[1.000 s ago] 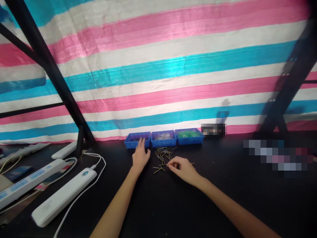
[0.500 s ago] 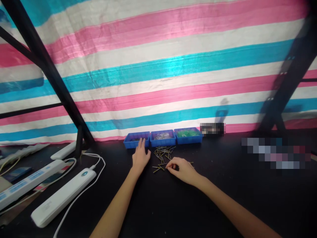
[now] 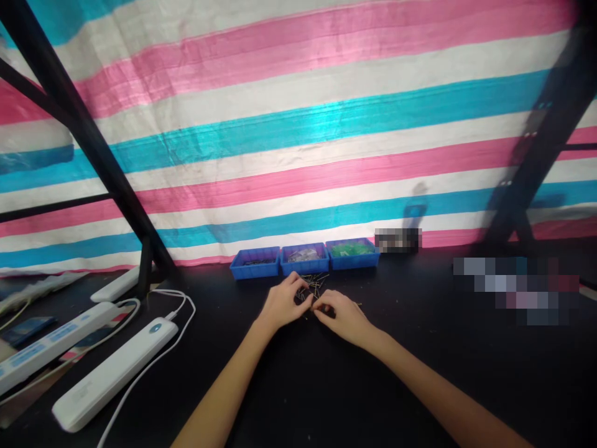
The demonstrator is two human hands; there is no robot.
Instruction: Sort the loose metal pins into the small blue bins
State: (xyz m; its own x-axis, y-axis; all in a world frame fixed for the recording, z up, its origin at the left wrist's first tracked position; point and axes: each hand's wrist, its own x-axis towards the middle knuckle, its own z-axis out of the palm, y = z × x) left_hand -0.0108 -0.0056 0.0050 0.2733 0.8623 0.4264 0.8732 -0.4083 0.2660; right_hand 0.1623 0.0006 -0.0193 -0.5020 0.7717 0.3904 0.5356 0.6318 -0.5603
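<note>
A small pile of thin, screw-like metal pieces (image 3: 319,283), silvery and brassy, lies on the black table in front of the trays. My left hand (image 3: 285,302) is curled over the left side of this pile, its thumb reaching toward my right fingertips. On the near right side, my right hand (image 3: 344,316) is closed in a pinch. The fingertips of both hands almost meet, and whatever lies between them is too small and hidden to name. Behind the pile stand three blue trays: a left tray (image 3: 255,272) with dark small pieces, a middle tray (image 3: 305,267) with clear pieces, and a right tray (image 3: 354,262) with green pieces.
At left are a white power bank (image 3: 116,373) with a looping white cable (image 3: 193,305), and a power strip (image 3: 56,342). Black frame posts (image 3: 93,149) stand on both sides before a striped sheet (image 3: 298,137). Blurred items are at right.
My left hand has moved right and nearer, from the left tray to the pile beside my right hand, and its fingers have curled in. My right hand stays nearly in place.
</note>
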